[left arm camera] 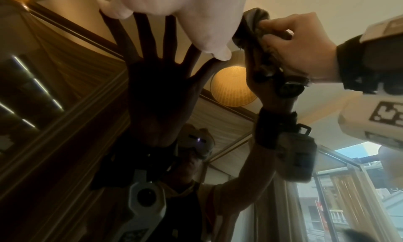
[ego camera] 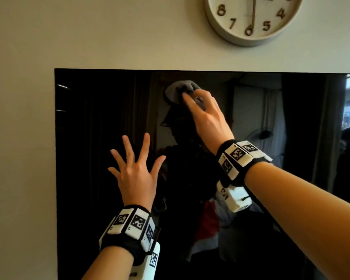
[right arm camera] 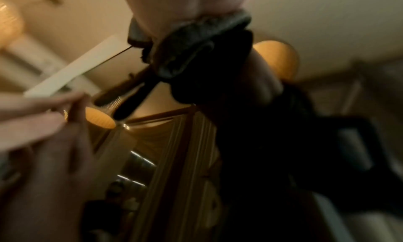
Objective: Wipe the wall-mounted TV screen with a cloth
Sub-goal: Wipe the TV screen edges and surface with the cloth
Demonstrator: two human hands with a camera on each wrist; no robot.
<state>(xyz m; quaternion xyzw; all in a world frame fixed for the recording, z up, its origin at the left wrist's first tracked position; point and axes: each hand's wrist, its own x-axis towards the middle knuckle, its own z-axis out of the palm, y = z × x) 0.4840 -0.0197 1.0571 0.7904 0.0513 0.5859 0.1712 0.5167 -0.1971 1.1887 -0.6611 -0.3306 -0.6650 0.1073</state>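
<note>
Black and glossy, the wall-mounted flat TV screen (ego camera: 109, 122) fills most of the head view and mirrors the room, so it sits square on the pale painted wall (ego camera: 20, 138) with the person's arms reaching up to it. Above its top edge hangs a round cream wall clock with wooden numerals (ego camera: 240, 35), apart from the work.

Wiping looks to be the step in hand: the bunched grey cloth (ego camera: 179, 90) lies against the glass in the upper middle of the screen, just below the top edge, and the reflection in the left wrist view meets it there. The right hand (ego camera: 208, 116) has its fingers curled round the cloth and holds it to the panel. The left hand (ego camera: 136, 174) is lower and further left, well apart from the cloth, fingers spread wide and straight; the left wrist view shows its fingertips meeting their own reflection, so I judge it is bracing lightly on the glass.

My reading is that only a small patch is under the cloth, with much of the panel, to the left edge and downward, not yet covered by this stroke. The next move calls for sliding the cloth across in even passes with light pressure, and for lifting the left hand off, since bare fingertips would likely leave prints that need wiping in turn.
</note>
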